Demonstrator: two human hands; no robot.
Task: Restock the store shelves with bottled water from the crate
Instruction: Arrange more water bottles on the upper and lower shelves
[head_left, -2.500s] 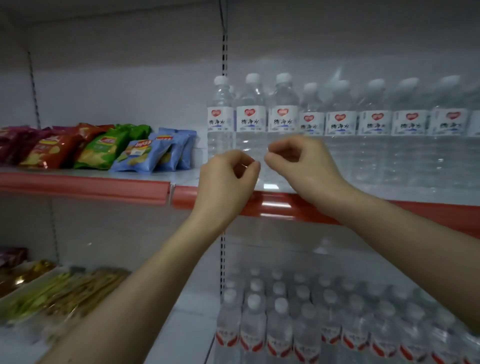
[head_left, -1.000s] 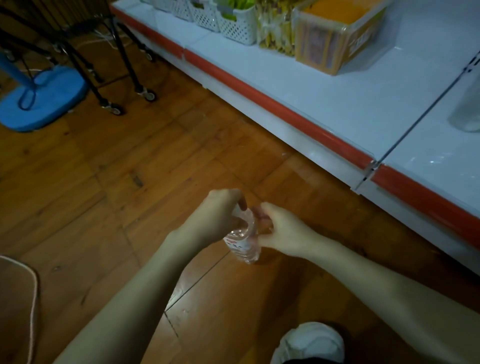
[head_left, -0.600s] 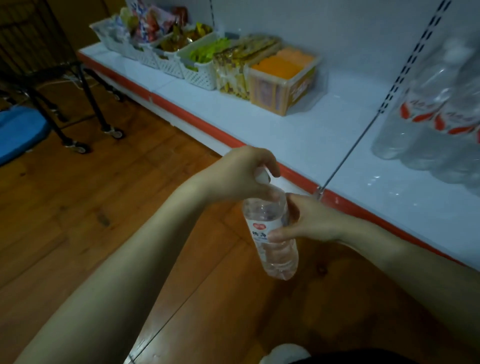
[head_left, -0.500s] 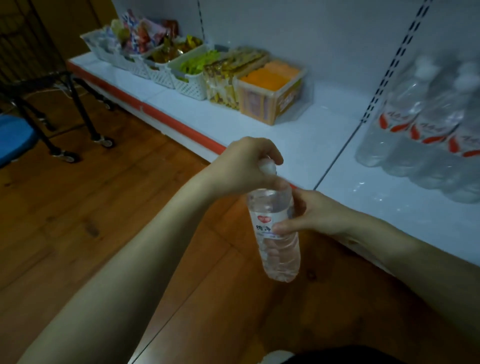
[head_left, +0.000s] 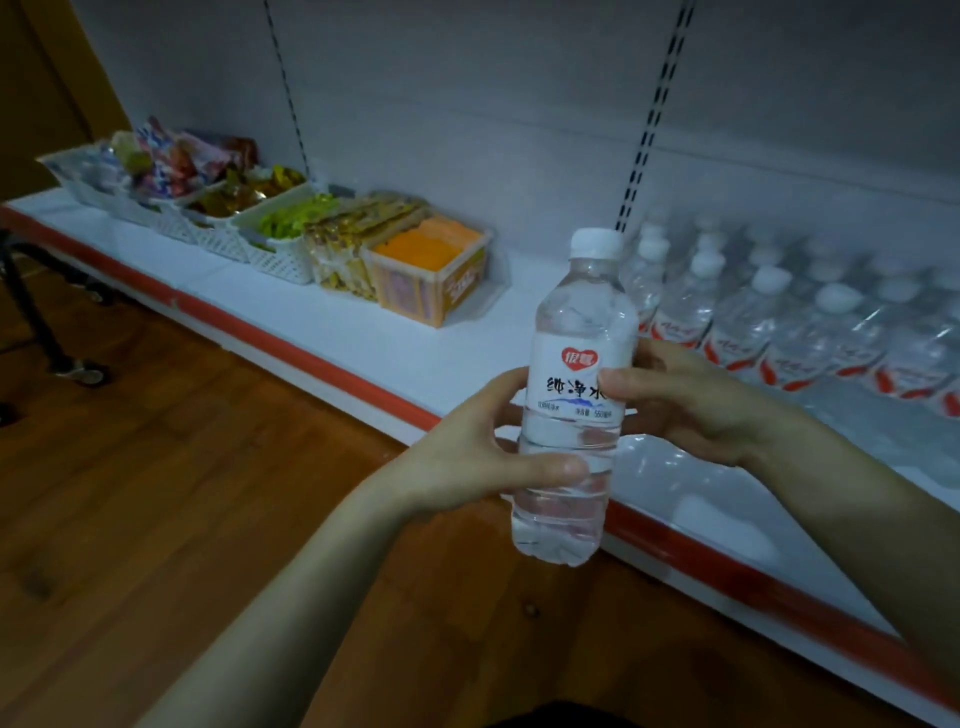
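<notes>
I hold one clear water bottle upright in front of me, white cap on top, white label with a red heart facing me. My left hand grips its lower half from the left, thumb across the front. My right hand grips it at label height from the right. The bottle hangs above the front edge of the low white shelf with its red strip. Several stocked water bottles with red-marked labels stand on that shelf to the right. No crate is in view.
White baskets of snacks and a clear tub of orange packets line the shelf's left part. A bare stretch of shelf lies between the tub and the stocked bottles. Wooden floor is below; a cart's wheeled leg stands far left.
My left hand moved from the cap down to the bottle's lower body. The bottle rose and turned its label toward me, and my view lifted toward the low shelf.
</notes>
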